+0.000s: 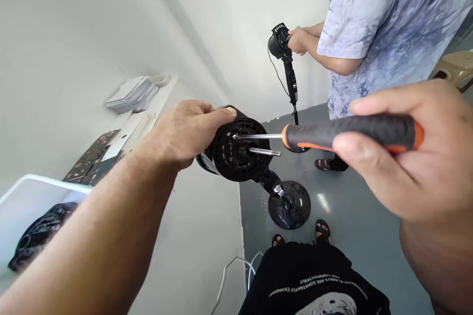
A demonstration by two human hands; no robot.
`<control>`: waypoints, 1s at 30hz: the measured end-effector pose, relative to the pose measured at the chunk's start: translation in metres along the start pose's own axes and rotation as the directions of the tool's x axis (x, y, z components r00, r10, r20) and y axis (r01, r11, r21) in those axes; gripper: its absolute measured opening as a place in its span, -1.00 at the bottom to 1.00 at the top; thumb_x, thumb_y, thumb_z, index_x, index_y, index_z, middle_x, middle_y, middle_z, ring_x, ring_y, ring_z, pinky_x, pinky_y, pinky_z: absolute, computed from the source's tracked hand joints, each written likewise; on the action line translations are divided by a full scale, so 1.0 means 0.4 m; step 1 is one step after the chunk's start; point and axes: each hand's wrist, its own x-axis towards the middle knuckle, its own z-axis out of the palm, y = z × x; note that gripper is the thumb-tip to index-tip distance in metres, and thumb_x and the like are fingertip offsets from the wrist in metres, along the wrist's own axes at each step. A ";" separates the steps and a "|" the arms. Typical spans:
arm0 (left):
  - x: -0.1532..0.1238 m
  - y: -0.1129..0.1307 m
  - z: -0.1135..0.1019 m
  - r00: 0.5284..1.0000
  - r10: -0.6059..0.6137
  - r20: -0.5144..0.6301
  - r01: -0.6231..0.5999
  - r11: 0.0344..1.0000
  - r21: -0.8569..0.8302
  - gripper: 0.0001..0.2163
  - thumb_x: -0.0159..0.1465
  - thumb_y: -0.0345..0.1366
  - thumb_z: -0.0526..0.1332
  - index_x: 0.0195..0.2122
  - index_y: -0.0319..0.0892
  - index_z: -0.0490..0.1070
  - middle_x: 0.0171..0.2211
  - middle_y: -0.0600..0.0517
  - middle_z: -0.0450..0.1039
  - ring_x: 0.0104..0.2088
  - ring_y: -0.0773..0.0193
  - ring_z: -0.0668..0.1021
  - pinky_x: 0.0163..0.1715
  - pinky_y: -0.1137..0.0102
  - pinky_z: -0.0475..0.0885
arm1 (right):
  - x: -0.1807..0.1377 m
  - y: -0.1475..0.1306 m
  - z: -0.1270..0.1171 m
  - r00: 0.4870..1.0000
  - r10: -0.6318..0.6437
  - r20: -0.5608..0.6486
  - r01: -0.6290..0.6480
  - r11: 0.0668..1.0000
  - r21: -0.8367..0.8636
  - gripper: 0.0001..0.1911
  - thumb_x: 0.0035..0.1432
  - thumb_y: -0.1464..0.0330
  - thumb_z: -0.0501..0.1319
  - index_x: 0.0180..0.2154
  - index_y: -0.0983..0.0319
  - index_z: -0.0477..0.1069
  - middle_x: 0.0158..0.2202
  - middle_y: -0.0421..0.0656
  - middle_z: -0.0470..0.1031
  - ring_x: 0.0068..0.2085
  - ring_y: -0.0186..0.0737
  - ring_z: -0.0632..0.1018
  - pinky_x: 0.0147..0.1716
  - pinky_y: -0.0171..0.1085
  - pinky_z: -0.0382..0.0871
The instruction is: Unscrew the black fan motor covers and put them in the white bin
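My left hand point(195, 128) is closed around the side of a black fan motor housing point(240, 162), thumb on its upper rim. A metal shaft point(265, 151) with a threaded end sticks out of the housing's slotted front. In my right hand point(402, 157) is a screwdriver point(347, 132) with a black and orange handle, gripped between thumb and fingers. Its tip meets the front of the housing near the upper left of the shaft; any screw there is too small to make out. Below, the housing joins a stand with a round black base point(289, 205) on the floor.
Another person point(373, 24) in a tie-dye shirt works on a second fan stand point(290, 69) by the wall. On the left are a ledge with a stack of papers point(132, 93) and a white bin point(55, 181) holding black parts. A white cable point(225, 275) hangs below.
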 end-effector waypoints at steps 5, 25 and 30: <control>0.006 -0.008 -0.002 1.000 0.001 -0.001 -0.001 1.000 0.008 -0.63 0.08 0.11 0.24 -0.51 -0.13 0.44 -0.61 0.06 0.38 -0.57 0.28 0.41 -0.61 0.37 0.25 | 0.009 0.011 -0.022 0.974 -0.035 0.226 0.005 0.991 0.132 -0.32 0.17 0.22 0.42 0.30 0.14 0.41 0.27 -0.04 0.54 0.12 -0.01 0.68 0.03 -0.11 0.73; 0.004 -0.008 0.002 1.000 -0.020 0.003 0.020 1.000 -0.008 -0.63 0.05 0.12 0.26 -0.52 -0.11 0.42 -0.64 0.10 0.32 -0.61 0.31 0.36 -0.65 0.37 0.19 | 0.040 -0.020 0.019 0.998 0.029 0.061 -0.034 0.996 0.080 -0.37 0.27 -0.10 0.36 0.23 0.06 0.43 -0.09 -0.06 0.67 -0.04 0.04 0.74 -0.26 -0.11 0.72; 0.006 -0.012 0.002 1.000 0.010 -0.003 -0.010 1.000 0.017 -0.62 0.04 0.14 0.24 -0.51 -0.12 0.43 -0.63 0.08 0.34 -0.59 0.29 0.38 -0.63 0.37 0.20 | 0.019 -0.012 0.011 0.997 0.013 0.077 -0.020 0.996 0.092 -0.35 0.24 -0.11 0.38 0.22 0.06 0.43 -0.10 -0.06 0.67 -0.01 0.07 0.73 -0.23 -0.08 0.73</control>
